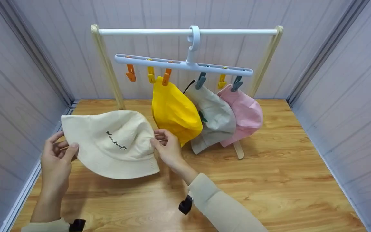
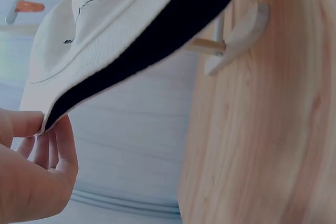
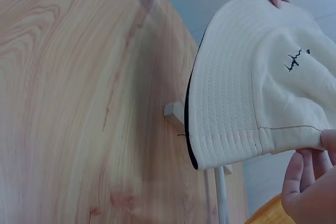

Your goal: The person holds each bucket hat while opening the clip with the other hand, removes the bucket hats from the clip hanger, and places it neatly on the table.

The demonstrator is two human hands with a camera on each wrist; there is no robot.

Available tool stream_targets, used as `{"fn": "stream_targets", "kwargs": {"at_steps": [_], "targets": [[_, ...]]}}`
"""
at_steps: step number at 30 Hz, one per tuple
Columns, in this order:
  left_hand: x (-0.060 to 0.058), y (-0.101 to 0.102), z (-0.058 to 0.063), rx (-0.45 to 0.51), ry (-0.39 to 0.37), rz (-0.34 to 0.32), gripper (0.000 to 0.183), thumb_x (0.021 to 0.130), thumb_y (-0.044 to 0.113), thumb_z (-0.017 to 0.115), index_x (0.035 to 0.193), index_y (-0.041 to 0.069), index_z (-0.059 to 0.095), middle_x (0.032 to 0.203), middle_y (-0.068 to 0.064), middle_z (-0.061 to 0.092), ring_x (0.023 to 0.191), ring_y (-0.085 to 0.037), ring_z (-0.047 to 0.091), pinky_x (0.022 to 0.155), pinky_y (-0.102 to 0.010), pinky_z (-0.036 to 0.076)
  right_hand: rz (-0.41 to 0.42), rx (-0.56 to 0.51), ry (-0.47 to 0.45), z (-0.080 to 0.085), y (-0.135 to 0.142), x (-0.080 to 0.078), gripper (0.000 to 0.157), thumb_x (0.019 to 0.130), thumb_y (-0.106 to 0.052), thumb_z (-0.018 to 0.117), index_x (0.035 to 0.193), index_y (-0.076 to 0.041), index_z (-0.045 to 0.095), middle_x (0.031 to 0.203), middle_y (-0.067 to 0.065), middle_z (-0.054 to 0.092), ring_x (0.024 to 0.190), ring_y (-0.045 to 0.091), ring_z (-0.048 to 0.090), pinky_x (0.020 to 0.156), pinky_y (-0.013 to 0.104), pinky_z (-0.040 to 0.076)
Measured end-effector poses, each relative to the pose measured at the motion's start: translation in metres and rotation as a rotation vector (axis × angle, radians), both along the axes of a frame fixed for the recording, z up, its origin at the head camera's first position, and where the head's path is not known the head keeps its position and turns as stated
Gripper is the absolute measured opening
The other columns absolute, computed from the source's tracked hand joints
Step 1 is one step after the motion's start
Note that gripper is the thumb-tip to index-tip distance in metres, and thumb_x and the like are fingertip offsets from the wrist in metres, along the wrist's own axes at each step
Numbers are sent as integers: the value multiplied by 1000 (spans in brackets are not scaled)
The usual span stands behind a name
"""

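Observation:
Both hands hold up a cream bucket hat with dark script stitched on its crown. My left hand pinches the brim at its left edge, thumb on the outside. On the other side, my right hand pinches the crown near its right end. The hat's black lining shows under the brim in the left wrist view. Just behind the right hand hangs a yellow hat, held by an orange clip. Farther right hang a pale grey hat and a pink hat.
A light blue hanger hooks over the white rod of a wooden stand. At its left end dangle an orange clip and a yellow clip. Pale panel walls enclose the wooden tabletop.

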State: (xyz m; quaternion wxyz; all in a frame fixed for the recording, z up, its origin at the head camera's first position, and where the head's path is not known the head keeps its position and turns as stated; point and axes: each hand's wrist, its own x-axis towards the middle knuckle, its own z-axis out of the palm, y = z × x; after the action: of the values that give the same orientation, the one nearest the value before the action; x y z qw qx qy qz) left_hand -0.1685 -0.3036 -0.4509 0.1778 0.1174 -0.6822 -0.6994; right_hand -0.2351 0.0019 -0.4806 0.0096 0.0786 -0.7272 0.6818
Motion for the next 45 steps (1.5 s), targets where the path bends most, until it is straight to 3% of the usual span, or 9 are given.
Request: {"fn": "stream_targets", "kwargs": {"at_steps": [9, 15, 23, 26, 33, 38, 45], "targets": [[5, -29, -16, 40, -80, -87, 60, 102, 9, 72, 153, 18, 41, 122, -3, 50, 96, -10, 65, 82, -19, 61, 21, 47, -18, 2, -17, 0, 24, 100, -11, 74, 125, -10, 72, 103, 2, 74, 87, 11, 67, 81, 24, 57], [8, -42, -32, 52, -134, -114, 57, 100, 10, 74, 145, 23, 41, 120, -4, 50, 94, -9, 68, 81, -21, 61, 31, 66, -19, -6, -28, 1, 24, 99, -8, 74, 123, -9, 73, 101, 1, 74, 87, 6, 65, 81, 22, 56], [13, -55, -48, -42, -260, -107, 75, 101, 14, 75, 159, 12, 28, 117, -1, 51, 91, -4, 68, 80, -20, 61, 69, 45, -60, -17, -40, 2, 25, 100, -7, 73, 125, -8, 73, 104, 1, 74, 90, 5, 65, 83, 20, 55], [13, -59, -53, -48, -283, -107, 79, 101, 14, 74, 162, 10, 24, 118, -3, 49, 91, -4, 68, 80, -20, 61, 109, 48, -83, -20, -44, 1, 28, 99, -4, 71, 128, -7, 71, 108, 3, 74, 91, 7, 66, 84, 21, 56], [10, -66, -56, -270, -369, -62, 78, 104, 12, 68, 165, 3, 20, 114, -4, 50, 83, 1, 66, 76, -18, 60, 304, 73, -138, -25, -48, 0, 53, 98, 8, 62, 149, -6, 58, 132, 11, 69, 106, 18, 67, 91, 28, 58], [8, -66, -58, -281, -422, -33, 75, 105, 8, 65, 165, 4, 21, 113, -4, 53, 83, 1, 64, 74, -20, 60, 383, 76, -179, -29, -49, 1, 66, 95, 10, 63, 158, -5, 48, 148, 12, 60, 119, 22, 63, 96, 29, 56], [11, -75, -66, -309, -483, -39, 77, 106, 11, 64, 167, 1, 17, 119, -11, 49, 84, 0, 62, 74, -23, 60, 454, 45, -214, -34, -55, 5, 75, 93, 12, 64, 162, -5, 41, 157, 11, 53, 129, 24, 61, 102, 32, 55]]}}
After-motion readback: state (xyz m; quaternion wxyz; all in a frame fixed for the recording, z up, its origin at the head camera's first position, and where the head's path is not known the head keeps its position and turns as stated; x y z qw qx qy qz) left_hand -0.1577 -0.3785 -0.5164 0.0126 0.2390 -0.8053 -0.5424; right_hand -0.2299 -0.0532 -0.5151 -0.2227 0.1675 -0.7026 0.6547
